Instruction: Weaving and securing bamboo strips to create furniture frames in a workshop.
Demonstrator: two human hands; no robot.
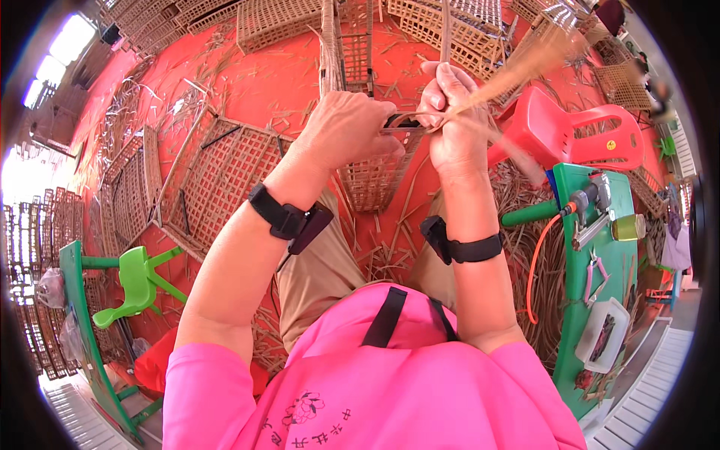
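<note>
Between my knees stands a woven rattan frame with open lattice sides and a long pole-like edge rising away from me. My left hand is closed round its near upper edge, where a dark bar shows by the fingers; the fingertips are partly hidden. Just to the right, my right hand pinches a flat rattan strip at that edge. The strip's loose length sweeps to the upper right, smeared by motion, and a shorter end trails to the lower right. Both wrists wear black straps with small dark devices.
Lattice panels lie at left on the red floor, amid cane scraps. More woven pieces stand at the back. A red plastic chair is at right, near a green table with a power tool, pliers and a white tray. A green chair lies at left.
</note>
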